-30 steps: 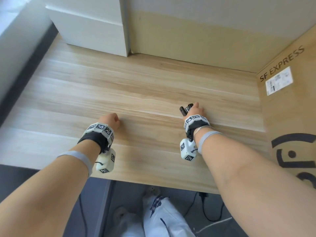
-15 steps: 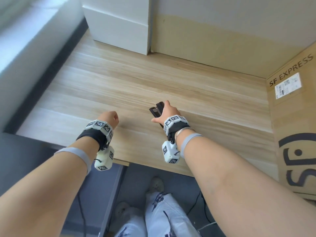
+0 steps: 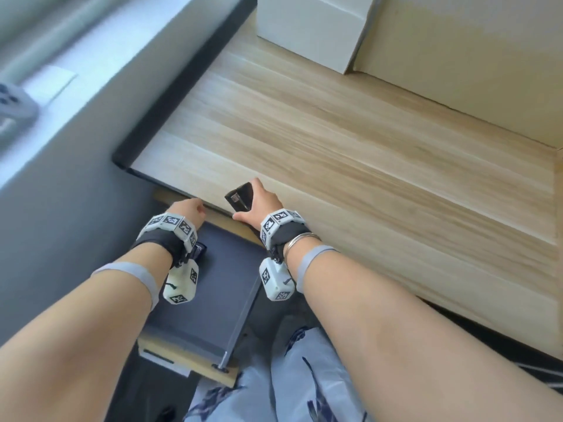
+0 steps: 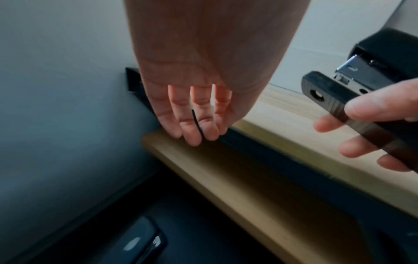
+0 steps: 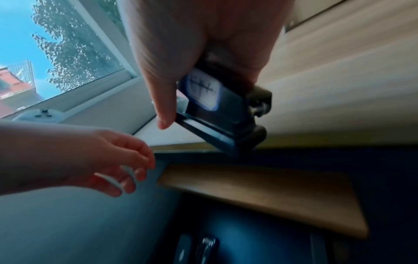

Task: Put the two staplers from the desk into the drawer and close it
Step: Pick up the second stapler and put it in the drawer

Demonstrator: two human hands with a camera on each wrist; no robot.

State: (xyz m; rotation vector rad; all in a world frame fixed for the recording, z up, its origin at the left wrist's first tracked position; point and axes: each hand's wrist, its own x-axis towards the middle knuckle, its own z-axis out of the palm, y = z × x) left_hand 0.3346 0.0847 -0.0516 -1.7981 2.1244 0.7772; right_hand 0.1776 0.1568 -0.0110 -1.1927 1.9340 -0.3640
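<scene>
My right hand (image 3: 253,205) grips a black stapler (image 3: 240,194) just above the front left edge of the wooden desk (image 3: 335,147). The stapler (image 4: 339,89) shows its metal magazine in the left wrist view, and in the right wrist view the stapler (image 5: 221,110) hangs over the desk edge. My left hand (image 3: 187,208) hovers beside it at the desk edge, fingers relaxed, holding nothing. Below both hands the drawer (image 3: 213,300) stands pulled out, dark inside. A second black stapler (image 4: 144,244) lies in it, mostly hidden under my left wrist in the head view.
A white box (image 3: 310,25) and a cardboard panel (image 3: 457,71) stand along the back of the desk. A window sill (image 3: 45,86) with a white device (image 3: 12,108) runs on the left. My legs (image 3: 304,376) are beside the drawer's wooden front (image 3: 182,357).
My right hand has carried the stapler left and toward the desk's front edge. My left hand has left the desk top and now hovers over the open drawer, which has come into view.
</scene>
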